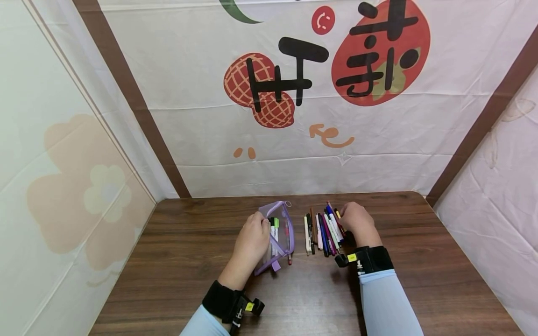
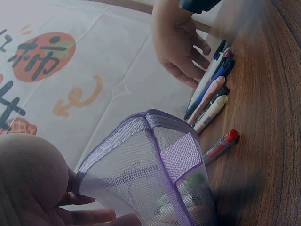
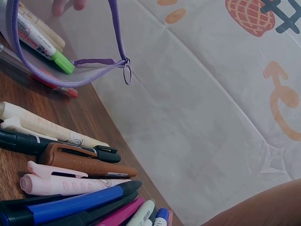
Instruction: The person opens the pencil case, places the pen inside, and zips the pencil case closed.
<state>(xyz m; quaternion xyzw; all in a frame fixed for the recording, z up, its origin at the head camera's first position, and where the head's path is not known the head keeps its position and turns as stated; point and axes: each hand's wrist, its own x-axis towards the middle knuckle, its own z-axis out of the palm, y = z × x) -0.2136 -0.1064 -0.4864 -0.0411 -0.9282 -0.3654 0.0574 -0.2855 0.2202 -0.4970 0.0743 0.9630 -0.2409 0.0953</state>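
A purple-trimmed mesh pencil case (image 1: pixel 291 233) stands unzipped on the table. Its left edge is held by my left hand (image 1: pixel 251 240). Inside are a green-capped marker (image 3: pixel 61 61) and a few other pens. To the right of the case lies a row of several pens, among them a brown pen (image 3: pixel 84 160), a pink pen (image 3: pixel 70 183) and a blue pen (image 3: pixel 80 205). My right hand (image 1: pixel 358 221) is at the right end of this row, with loosely bent fingers (image 2: pixel 186 70) close to the pens. No pen shows in its grasp; its fingertips are partly hidden.
A red-ended pen (image 2: pixel 230 137) is seen low beside the case; whether it is inside the mesh is unclear. Brown wooden table (image 1: pixel 294 298) surrounds everything. A printed white cloth (image 1: pixel 201 140) hangs behind the table's far edge.
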